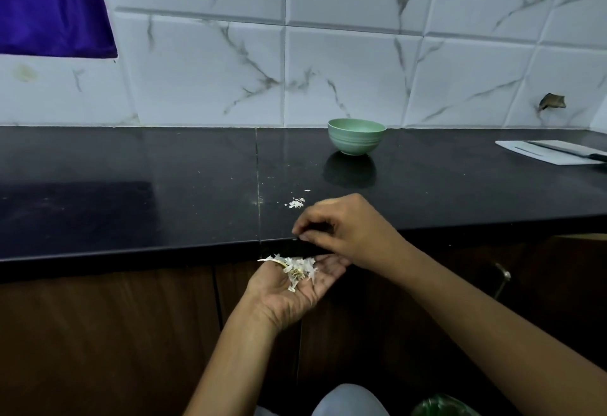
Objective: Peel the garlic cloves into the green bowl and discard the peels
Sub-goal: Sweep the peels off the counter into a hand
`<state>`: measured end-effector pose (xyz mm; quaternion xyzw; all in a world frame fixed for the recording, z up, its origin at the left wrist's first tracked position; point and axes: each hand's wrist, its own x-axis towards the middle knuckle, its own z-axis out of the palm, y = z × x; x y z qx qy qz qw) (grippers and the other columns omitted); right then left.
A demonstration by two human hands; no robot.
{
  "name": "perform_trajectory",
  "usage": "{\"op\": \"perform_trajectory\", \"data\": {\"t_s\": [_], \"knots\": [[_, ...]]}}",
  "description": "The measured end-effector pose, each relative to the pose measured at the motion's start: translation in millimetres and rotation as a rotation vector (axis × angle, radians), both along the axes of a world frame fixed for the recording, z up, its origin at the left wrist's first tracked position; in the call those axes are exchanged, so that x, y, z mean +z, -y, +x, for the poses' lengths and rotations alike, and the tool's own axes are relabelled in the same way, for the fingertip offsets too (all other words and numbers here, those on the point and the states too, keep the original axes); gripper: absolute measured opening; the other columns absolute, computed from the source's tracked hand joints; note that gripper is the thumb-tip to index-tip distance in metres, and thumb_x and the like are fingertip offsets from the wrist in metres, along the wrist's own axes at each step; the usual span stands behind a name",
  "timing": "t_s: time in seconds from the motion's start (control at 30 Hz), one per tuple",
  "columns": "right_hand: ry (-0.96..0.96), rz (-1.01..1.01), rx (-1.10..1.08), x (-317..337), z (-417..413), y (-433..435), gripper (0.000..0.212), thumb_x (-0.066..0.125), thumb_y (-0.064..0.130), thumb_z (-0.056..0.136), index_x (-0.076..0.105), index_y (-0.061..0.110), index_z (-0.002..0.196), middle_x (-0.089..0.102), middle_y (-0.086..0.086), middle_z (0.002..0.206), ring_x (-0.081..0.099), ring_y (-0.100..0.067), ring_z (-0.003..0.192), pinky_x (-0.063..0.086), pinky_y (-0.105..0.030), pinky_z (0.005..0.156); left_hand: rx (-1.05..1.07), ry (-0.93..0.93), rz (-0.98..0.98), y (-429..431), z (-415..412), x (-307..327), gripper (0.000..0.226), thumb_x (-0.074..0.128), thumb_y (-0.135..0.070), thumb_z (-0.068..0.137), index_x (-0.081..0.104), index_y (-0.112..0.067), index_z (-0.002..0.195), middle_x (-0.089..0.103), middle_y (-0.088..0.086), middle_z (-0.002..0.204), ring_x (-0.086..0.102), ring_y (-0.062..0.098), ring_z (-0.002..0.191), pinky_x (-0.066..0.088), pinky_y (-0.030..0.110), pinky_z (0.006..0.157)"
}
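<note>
Cupping loose peels (297, 268), left hand (292, 297) lies open palm-up below the counter (131, 202) edge; right hand (341, 228) pinches a scrap (296, 237). Tilting risks spilling peels.

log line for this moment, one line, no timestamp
phase: gathering peels | left hand: palm up, peels on it | right hand: fingers curled at counter edge | scraps: on counter | green bowl: behind, untouched

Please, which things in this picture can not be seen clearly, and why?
Head view:
- Inside of the green bowl: hidden by its near wall.
- The knife: cut off by the right edge.
- What, if anything, the right hand pinches: too small, covered by its fingers.
- The green thing below: cut off by the bottom edge, blurred.
</note>
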<state>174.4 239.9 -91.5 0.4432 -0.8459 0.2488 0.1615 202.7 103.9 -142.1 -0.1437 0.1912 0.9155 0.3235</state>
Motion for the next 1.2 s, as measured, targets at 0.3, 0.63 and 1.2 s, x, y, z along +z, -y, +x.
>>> {"op": "perform_trajectory", "data": {"t_s": [0.3, 0.63, 1.2], "knots": [[0.151, 0.032, -0.402, 12, -83, 6, 0.039, 0.044, -0.01, 0.083, 0.069, 0.007, 0.108, 0.069, -0.009, 0.111, 0.062, -0.02, 0.106, 0.04, -0.017, 0.089, -0.024, 0.017, 0.011, 1, -2, -3, 0.06, 0.015, -0.02, 0.1, 0.043, 0.031, 0.115, 0.051, 0.045, 0.116, 0.041, 0.043, 0.127, 0.025, 0.054, 0.101], [0.005, 0.34, -0.231, 4, -58, 18, 0.047, 0.042, -0.01, 0.083, 0.067, 0.01, 0.118, 0.063, -0.012, 0.107, 0.057, -0.029, 0.103, 0.042, -0.038, 0.087, -0.001, 0.007, 0.048, 0, 1, -1, 0.061, 0.018, -0.021, 0.1, 0.042, 0.034, 0.11, 0.047, 0.045, 0.121, 0.037, 0.044, 0.131, 0.024, 0.051, 0.106], [0.159, 0.103, -0.639, 13, -81, -2, 0.038, 0.045, -0.006, 0.083, 0.07, 0.011, 0.106, 0.067, -0.013, 0.114, 0.061, -0.028, 0.106, 0.046, -0.034, 0.094, 0.004, 0.026, 0.029, 1, 0, -5, 0.06, 0.016, -0.019, 0.101, 0.044, 0.032, 0.11, 0.05, 0.046, 0.117, 0.044, 0.046, 0.123, 0.029, 0.055, 0.1]]}}
